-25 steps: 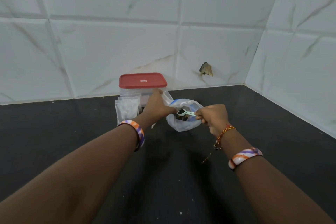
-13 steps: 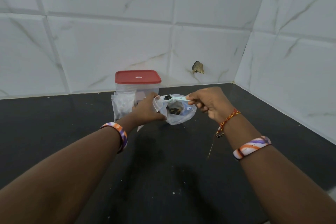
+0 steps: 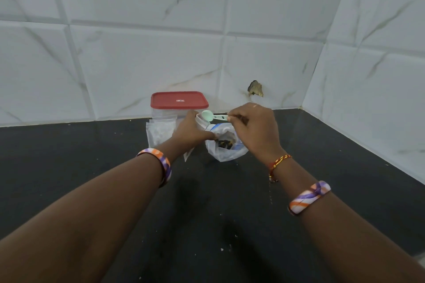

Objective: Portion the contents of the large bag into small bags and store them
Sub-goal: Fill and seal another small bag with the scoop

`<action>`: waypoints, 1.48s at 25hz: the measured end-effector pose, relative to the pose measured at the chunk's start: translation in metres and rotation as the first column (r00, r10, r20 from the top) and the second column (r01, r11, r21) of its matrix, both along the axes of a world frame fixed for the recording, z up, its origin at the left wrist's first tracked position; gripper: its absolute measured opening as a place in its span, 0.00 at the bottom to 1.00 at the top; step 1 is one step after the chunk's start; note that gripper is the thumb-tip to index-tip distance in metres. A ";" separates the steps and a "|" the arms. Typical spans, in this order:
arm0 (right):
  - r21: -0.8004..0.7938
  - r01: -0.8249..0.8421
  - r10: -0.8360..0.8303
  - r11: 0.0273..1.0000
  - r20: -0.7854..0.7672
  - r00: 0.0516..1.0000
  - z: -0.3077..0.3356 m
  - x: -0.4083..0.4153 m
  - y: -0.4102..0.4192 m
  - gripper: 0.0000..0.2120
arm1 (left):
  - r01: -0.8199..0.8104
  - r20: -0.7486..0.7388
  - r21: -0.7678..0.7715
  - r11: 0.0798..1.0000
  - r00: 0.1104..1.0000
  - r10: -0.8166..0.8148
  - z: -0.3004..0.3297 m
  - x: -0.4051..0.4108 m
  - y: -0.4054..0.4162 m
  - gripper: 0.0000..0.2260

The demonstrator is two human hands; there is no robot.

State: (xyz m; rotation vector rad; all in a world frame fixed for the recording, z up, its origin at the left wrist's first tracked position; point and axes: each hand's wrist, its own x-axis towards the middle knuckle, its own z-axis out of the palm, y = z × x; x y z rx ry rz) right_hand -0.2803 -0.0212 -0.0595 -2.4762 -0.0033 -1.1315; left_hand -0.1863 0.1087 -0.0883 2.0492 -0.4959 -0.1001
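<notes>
Right hand (image 3: 254,128) pinches a green spoon (image 3: 212,116) over the small bag (image 3: 201,122), which the left hand (image 3: 192,131) apparently grips; large bag (image 3: 226,147) below.

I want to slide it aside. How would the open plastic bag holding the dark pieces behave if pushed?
The thin crinkled plastic bag looks floppy, so it would probably crumple rather than slide. It seems light, with few dark pieces inside, and could tip.

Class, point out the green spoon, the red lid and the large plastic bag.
green spoon (image 3: 208,115), head view, on its bowl.
red lid (image 3: 179,100), head view, on its top face.
large plastic bag (image 3: 226,155), head view, on its lower front.
</notes>
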 end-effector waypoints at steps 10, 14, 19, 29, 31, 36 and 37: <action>0.591 0.144 -0.019 0.794 -0.212 0.977 -0.026 -0.004 -0.043 0.04 | -0.269 -0.201 -0.011 0.963 0.944 0.262 -0.040 0.010 -0.032 0.29; -0.085 0.207 -0.223 0.975 -0.319 0.921 -0.048 0.017 -0.031 0.09 | -0.337 -0.234 -0.040 0.941 0.918 0.319 -0.038 0.014 -0.038 0.23; -0.145 0.280 -0.315 0.949 -0.433 0.845 -0.072 0.055 -0.016 0.10 | -0.346 -0.058 -0.122 0.930 0.938 0.341 -0.017 0.015 -0.051 0.20; 0.835 0.403 0.000 0.374 -0.434 0.901 -0.075 0.090 -0.062 0.07 | -0.004 0.283 0.139 0.990 0.958 -0.036 0.013 0.022 -0.106 0.24; 0.835 0.410 0.017 0.366 -0.447 0.894 -0.077 0.093 -0.059 0.02 | -0.029 0.272 0.131 0.991 0.962 -0.007 0.009 0.027 -0.099 0.23; 0.884 0.346 0.090 0.314 -0.391 0.916 -0.066 0.091 -0.053 0.02 | -0.231 0.200 -0.022 0.973 0.952 0.231 0.008 0.048 -0.070 0.20; 0.884 0.349 0.105 0.309 -0.397 0.912 -0.062 0.089 -0.053 0.02 | -0.261 0.176 -0.031 0.965 0.949 0.262 0.007 0.052 -0.064 0.20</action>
